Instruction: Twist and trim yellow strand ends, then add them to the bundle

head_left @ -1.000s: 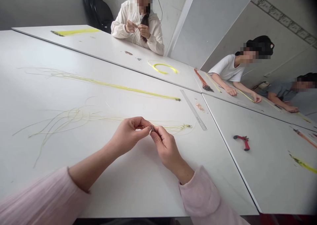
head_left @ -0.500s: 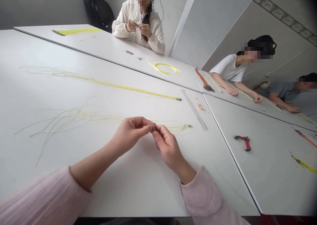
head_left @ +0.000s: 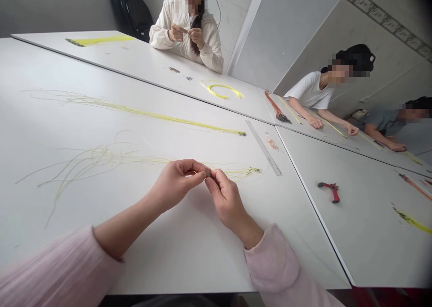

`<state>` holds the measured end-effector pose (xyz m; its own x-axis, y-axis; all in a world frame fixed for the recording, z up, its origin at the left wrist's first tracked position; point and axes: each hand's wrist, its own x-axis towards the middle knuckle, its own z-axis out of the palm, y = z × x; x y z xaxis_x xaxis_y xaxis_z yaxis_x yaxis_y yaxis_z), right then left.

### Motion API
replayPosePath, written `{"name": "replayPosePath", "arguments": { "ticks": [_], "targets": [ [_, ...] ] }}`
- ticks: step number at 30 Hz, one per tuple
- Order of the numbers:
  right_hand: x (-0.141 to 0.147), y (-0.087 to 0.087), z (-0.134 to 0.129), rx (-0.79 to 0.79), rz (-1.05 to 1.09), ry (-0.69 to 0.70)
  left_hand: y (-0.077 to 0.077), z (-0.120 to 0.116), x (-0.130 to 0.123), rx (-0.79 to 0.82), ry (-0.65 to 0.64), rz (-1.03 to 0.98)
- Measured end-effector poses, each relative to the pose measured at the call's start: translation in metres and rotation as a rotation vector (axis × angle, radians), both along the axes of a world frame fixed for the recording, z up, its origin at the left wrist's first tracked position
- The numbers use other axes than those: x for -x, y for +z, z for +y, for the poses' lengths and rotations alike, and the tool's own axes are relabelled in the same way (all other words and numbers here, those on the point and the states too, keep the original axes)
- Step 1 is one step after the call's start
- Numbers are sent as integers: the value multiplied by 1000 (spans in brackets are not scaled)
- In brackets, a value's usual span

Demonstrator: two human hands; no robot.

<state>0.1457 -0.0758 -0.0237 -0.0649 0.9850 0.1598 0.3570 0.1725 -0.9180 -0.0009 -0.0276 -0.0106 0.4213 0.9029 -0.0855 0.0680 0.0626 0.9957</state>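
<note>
My left hand point(head_left: 184, 181) and my right hand point(head_left: 227, 194) meet fingertip to fingertip above the white table, both closed in a pinch. Between them shows a small greyish-brown bit point(head_left: 208, 173), too small to name. Behind my hands lies a loose bundle of pale yellow lines point(head_left: 108, 156), its strands fanned out at the left. Its right end carries a cluster of small dark hook-like pieces point(head_left: 254, 170). Farther back, a straighter yellow line bundle point(head_left: 155, 115) lies with a dark tip at its right end.
A clear ruler point(head_left: 263, 148) lies by small pinkish bits point(head_left: 272, 144). Red-handled pliers point(head_left: 333, 192) rest on the right-hand table. Across the tables, one person point(head_left: 185, 28) pinches something small; two more people sit at the right. A yellow coil point(head_left: 219, 91) and an orange bundle point(head_left: 275, 106) lie before them.
The view has shifted slightly. My fingertips have moved a little against each other, and more of the small greyish-brown bit shows between them.
</note>
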Motion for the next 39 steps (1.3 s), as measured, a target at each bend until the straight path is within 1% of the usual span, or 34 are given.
{"name": "replayPosePath", "arguments": {
  "ticks": [8, 15, 21, 27, 31, 39],
  "targets": [
    [-2, -1, 0, 15, -11, 5, 1, 0, 1, -8, -1, 31],
    [-2, 1, -1, 19, 22, 27, 0, 1, 1, -21, -26, -10],
    [-3, 0, 0, 15, -9, 9, 1, 0, 0, -36, -9, 35],
    [-4, 2, 0, 20, 2, 37, 2, -1, 1, -36, -18, 15],
    [-4, 2, 0, 9, -25, 27, 2, -1, 1, -49, 2, 48],
    [-5, 3, -1, 20, -14, 37, 3, -1, 1, -62, -18, 27]
  ]
}}
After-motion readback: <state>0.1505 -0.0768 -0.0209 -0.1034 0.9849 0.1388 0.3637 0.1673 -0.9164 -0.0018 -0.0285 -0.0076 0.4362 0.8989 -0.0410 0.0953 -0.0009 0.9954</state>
